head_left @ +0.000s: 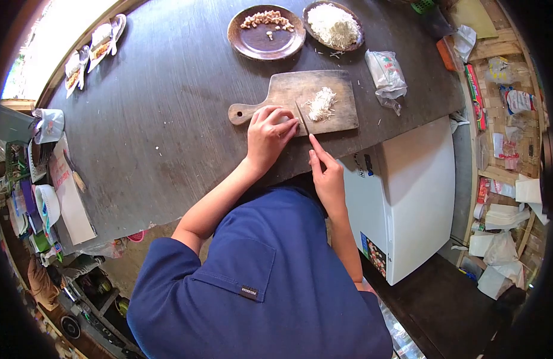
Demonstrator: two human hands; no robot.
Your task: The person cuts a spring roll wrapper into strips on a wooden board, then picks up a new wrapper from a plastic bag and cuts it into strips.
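My left hand (267,134) is closed over a whitish piece of food (283,119) at the near edge of a wooden cutting board (282,90). Its fingers cover most of that piece. In my right hand (328,176) is the handle of a kitchen knife (302,117), its blade over the board just right of the left fingertips. A small heap of pale shreds (322,105) lies on the board to the right of the blade. The board's round handle with a hole points left.
Beyond the board stand a brown plate (266,48) of small chopped pieces and a plate heaped with white shreds (333,25). A plastic-wrapped packet (386,75) lies on the right. Another knife (75,172) rests at the table's left; a white fridge (420,197) stands below right.
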